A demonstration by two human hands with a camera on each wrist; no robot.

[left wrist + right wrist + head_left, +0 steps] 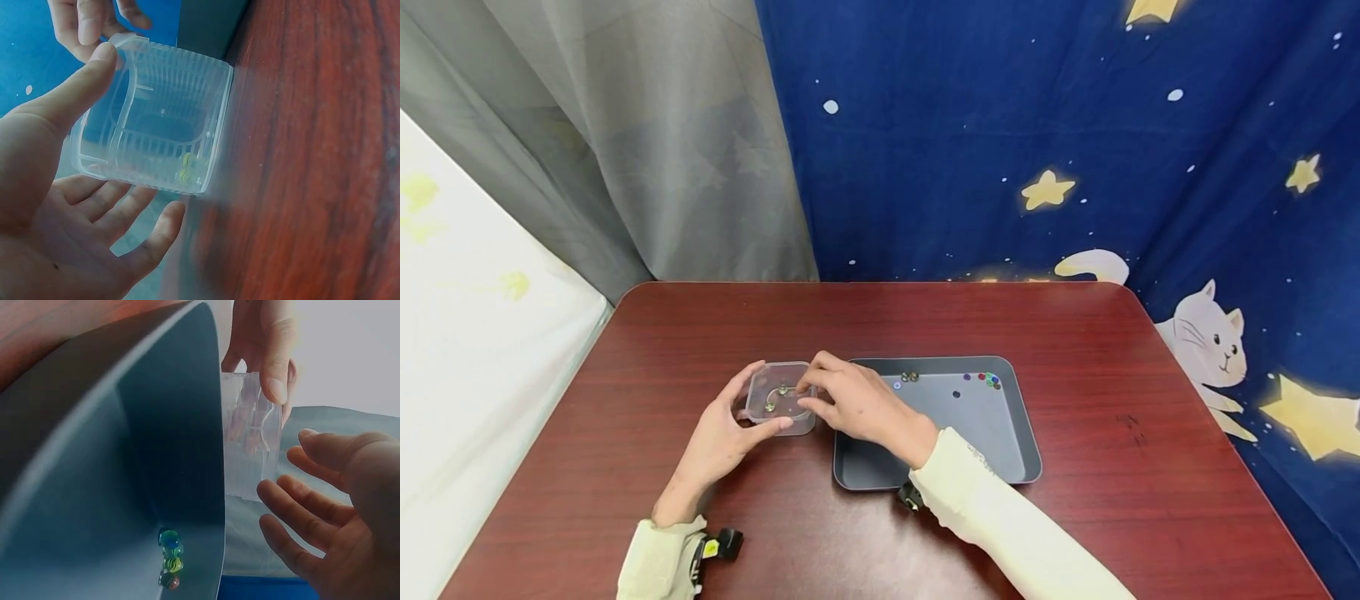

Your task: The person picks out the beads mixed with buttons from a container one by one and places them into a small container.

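My left hand (722, 437) grips a clear plastic box (802, 427) on the table, its thumb on the near rim and fingers around the left side. Inside lie two yellow-green marbles (185, 167), low down near one wall in the left wrist view. Over the box's right edge is my right hand (861, 404), fingers loosely bent and apart. The right wrist view shows nothing between those fingers (300, 503), which point toward the box. A grey tray (940, 450) stands right of the box, partly under my right forearm.
In the tray, several coloured marbles (989, 378) cluster at the far right corner. Two brownish marbles (910, 377) and a pale blue one (897, 386) sit near its far wall, and a dark one (957, 394) lies apart. The red-brown table (1120, 500) meets a blue curtain (925, 183) behind.
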